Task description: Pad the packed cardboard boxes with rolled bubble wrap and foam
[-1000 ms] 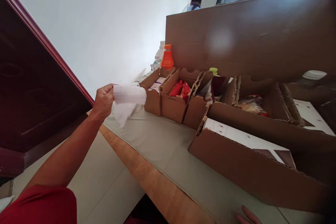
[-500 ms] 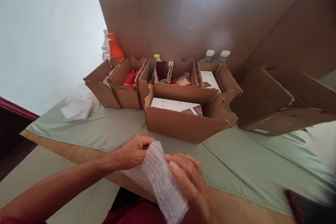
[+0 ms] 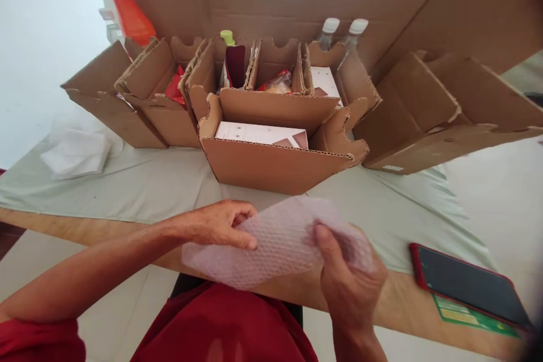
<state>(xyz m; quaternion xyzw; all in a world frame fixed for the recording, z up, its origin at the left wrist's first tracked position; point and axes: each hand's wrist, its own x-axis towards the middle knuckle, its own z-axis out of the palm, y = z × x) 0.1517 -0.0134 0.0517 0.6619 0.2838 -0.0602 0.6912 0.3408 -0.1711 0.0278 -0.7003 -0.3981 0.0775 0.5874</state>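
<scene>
My bubble wrap (image 3: 271, 243): translucent plastic, dimpled. Boxes (image 3: 271, 164): matt corrugated cardboard, ragged cut edges. Cloth (image 3: 148, 186) over my worktop: pale green, smooth. Worktop edge (image 3: 102, 232): wood. Phone (image 3: 470, 283): glossy screen.

Soft, even daylight keeps the scene bright. The white wall (image 3: 38, 39) at the upper left is washed out to near-blank glare. Shadows are faint, just under the cardboard boxes (image 3: 271, 167). The wide lens bends the edges. The orange bottle (image 3: 129, 11), the bubble wrap (image 3: 271, 243) and the phone (image 3: 466, 285) look smeared, and the lower right corner darkens.
</scene>
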